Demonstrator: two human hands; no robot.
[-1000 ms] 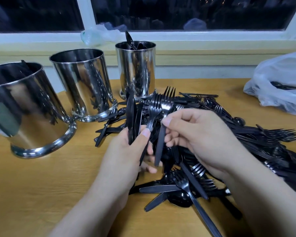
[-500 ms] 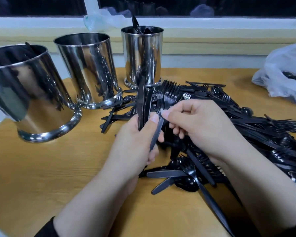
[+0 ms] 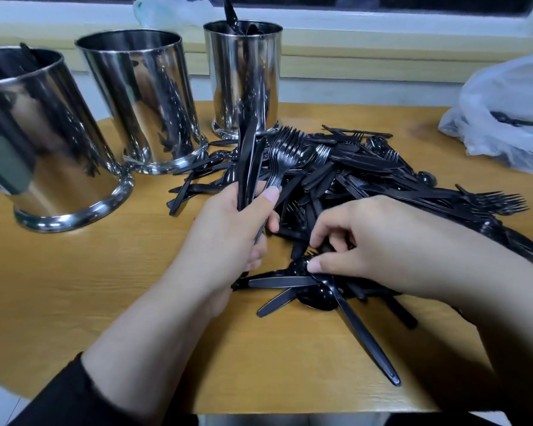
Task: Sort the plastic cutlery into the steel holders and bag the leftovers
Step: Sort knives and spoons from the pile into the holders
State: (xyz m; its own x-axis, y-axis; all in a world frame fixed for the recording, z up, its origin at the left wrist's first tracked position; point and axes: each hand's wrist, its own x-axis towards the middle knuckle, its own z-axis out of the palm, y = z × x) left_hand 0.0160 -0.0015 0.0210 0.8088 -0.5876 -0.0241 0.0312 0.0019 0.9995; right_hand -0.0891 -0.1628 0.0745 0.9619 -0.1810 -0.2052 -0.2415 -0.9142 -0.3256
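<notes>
So the right hand has just let go of the fork it was feeding into the bunch a second ago and dropped back down into the cutlery pile, where its fingers are now curled and pinching at a piece near the front edge. Looks like a spoon or fork end right under the fingertips, but it's all black on black, so I can't tell which. The left hand hasn't changed its job: its fingers are clenched round a mixed handful, with a couple of knives sticking straight up above the thumb and a stack of forks fanned out just to the right of them. That stack looks a fork thicker than before, so I'd say the handover went fine and this is the next pick. The three steel holders sit beyond the left hand's fingers at the far side of the tabletop; only the furthest one clearly has cutlery poking out the top. The plastic bag is well off past the right hand, at the far right edge, with a piece or two inside. Judging by how big the pile is, this is early days, and nothing from the handful has gone into a holder yet.
</notes>
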